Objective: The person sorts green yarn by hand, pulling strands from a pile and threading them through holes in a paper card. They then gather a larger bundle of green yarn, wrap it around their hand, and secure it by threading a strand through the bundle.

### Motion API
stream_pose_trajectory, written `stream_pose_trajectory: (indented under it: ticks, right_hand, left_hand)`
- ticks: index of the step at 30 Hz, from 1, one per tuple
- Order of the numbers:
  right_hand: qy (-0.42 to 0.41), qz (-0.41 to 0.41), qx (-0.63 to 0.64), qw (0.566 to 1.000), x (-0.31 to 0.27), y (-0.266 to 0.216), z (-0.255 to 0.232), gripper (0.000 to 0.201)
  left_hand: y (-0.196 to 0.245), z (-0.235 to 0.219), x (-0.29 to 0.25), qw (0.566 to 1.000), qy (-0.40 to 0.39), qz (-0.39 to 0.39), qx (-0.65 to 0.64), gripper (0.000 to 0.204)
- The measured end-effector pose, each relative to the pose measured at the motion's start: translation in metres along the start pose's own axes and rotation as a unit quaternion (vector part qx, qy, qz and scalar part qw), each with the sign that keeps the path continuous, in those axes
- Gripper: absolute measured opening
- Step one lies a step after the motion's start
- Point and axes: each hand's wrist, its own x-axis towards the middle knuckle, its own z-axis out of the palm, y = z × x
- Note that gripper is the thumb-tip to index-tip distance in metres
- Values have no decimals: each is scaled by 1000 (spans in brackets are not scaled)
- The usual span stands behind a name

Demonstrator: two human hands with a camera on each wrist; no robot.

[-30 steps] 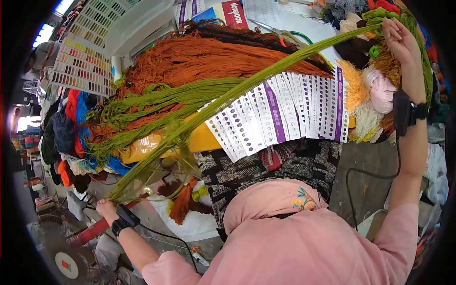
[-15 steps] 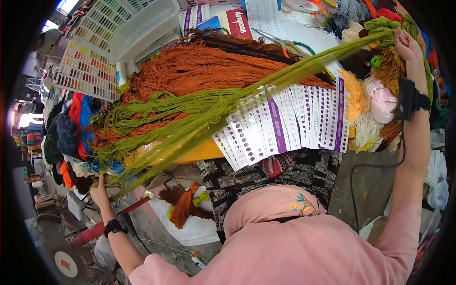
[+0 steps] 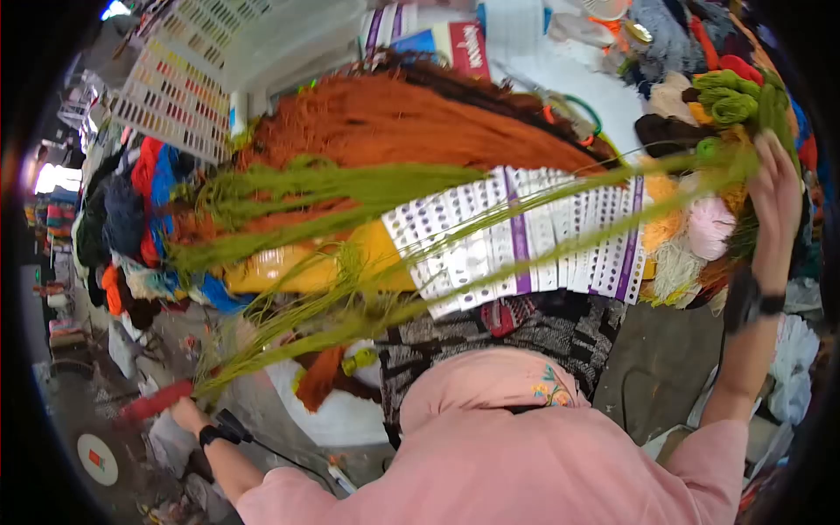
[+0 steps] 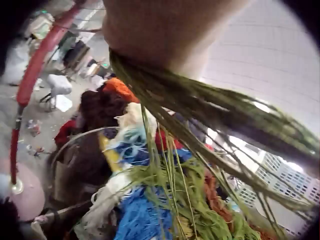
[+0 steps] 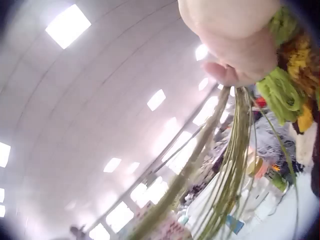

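A long hank of olive-green yarn stretches slantwise between my two hands, split into separate bundles with loose strands. My left hand grips its lower end at the lower left, beside a red bar. In the left wrist view the yarn comes out from under that hand; the fingers are hidden. At the upper right my right hand holds the other end. Its curled fingers show in the right wrist view with strands hanging below. More green yarn lies over rust-orange yarn.
Fanned shade cards lie under the stretched hank on the near side. Behind the orange yarn are scissors, a notebook and a clear plastic bin. Coloured skeins crowd both sides, including a pink one. A fan stands lower left.
The right hand has moved down and slightly right; the left hand rose, then dropped back low. The hank swung nearer the body and spread into separate bundles. The head view has shifted a little.
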Motion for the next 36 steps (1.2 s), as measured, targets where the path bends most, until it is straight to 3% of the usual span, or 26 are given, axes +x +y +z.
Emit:
stream_pose_trajectory:
  ticks: [1, 2, 3, 4, 7, 8, 9, 11, 13, 14, 17, 18, 19, 21, 22, 23, 24, 25, 26, 28, 29, 31, 32, 33, 34, 36]
  right_hand:
    - [27, 1, -55, 998, -33, 13, 17, 14]
    - [-135, 52, -93, 985, -49, 25, 8, 18]
    - [-294, 101, -124, 942, -61, 37, 5, 23]
    - [-289, 161, -130, 935, -75, 49, 9, 24]
    - [-312, 251, -140, 906, -92, 87, 36, 25]
    - [-323, 263, -140, 898, -94, 94, 40, 24]
    - [-325, 262, -148, 896, -95, 94, 42, 24]
    - [-327, 258, -164, 894, -97, 91, 45, 25]
    - [-315, 261, -161, 898, -100, 86, 45, 25]
    - [-307, 260, -159, 901, -103, 83, 44, 25]
    - [-303, 241, -162, 908, -107, 78, 40, 25]
    - [-295, 219, -156, 917, -110, 75, 40, 25]
    - [-288, 197, -150, 925, -114, 70, 43, 26]
    - [-283, 162, -118, 938, -119, 59, 51, 26]
    - [-287, 147, -92, 942, -121, 53, 56, 25]
    - [-290, 134, -68, 945, -123, 46, 61, 25]
    - [-355, 159, -15, 921, -117, 43, 69, 21]
    - [-280, 126, 28, 951, -111, 33, 64, 17]
    - [-203, 95, 71, 972, -104, 19, 52, 16]
    - [-195, 133, 195, 952, -81, 3, 45, 12]
    - [-206, 151, 225, 940, -68, -2, 46, 12]
    - [-171, 141, 233, 947, -47, -16, 46, 4]
    - [-141, 130, 223, 956, -40, -21, 46, 5]
    - [-111, 119, 212, 964, -32, -27, 46, 11]
    - [-100, 121, 214, 964, -22, -32, 45, 14]
    - [-118, 116, 167, 972, -5, -30, 44, 18]
  left_hand:
    - [-35, 13, -10, 987, 1, -92, -131, 34]
    - [-52, 38, -23, 965, -56, -125, -225, 31]
    - [-29, 39, -53, 929, -110, -157, -318, 29]
    - [-3, 43, -90, 870, -232, -231, -368, 20]
    - [118, 35, -204, 758, -508, -187, -363, 13]
    - [141, 41, -230, 758, -567, -115, -303, 14]
    - [155, 56, -257, 763, -560, 45, -319, 25]
    - [170, 80, -292, 757, -563, 178, -280, 39]
    - [184, 91, -314, 757, -572, 276, -154, 48]
    - [192, 88, -323, 759, -524, 386, -38, 50]
    - [212, 73, -311, 674, -632, 382, -15, 33]
    - [199, 84, -301, 697, -627, 347, -29, 29]
    - [193, 78, -290, 724, -582, 330, -168, 26]
    - [176, 90, -243, 772, -589, 112, -212, 27]
    - [150, 112, -216, 879, -404, 218, -125, 28]
    - [121, 128, -181, 894, -362, 225, -143, 29]
    - [117, 116, -170, 885, -323, 36, -333, 29]
    - [92, 135, -143, 857, -295, -31, -422, 25]
    - [56, 154, -104, 911, -256, -32, -322, 25]
    - [35, 125, -83, 906, -223, -81, -350, 28]
    - [60, 88, -93, 893, -222, -184, -345, 21]
    - [51, 91, -83, 861, -228, -81, -447, 32]
    - [53, 93, -77, 935, -191, 46, -295, 33]
    - [62, 86, -73, 966, -144, 170, -128, 34]
    - [70, 82, -70, 953, -88, 288, 42, 35]
    - [80, 87, -59, 969, -136, 203, 18, 37]
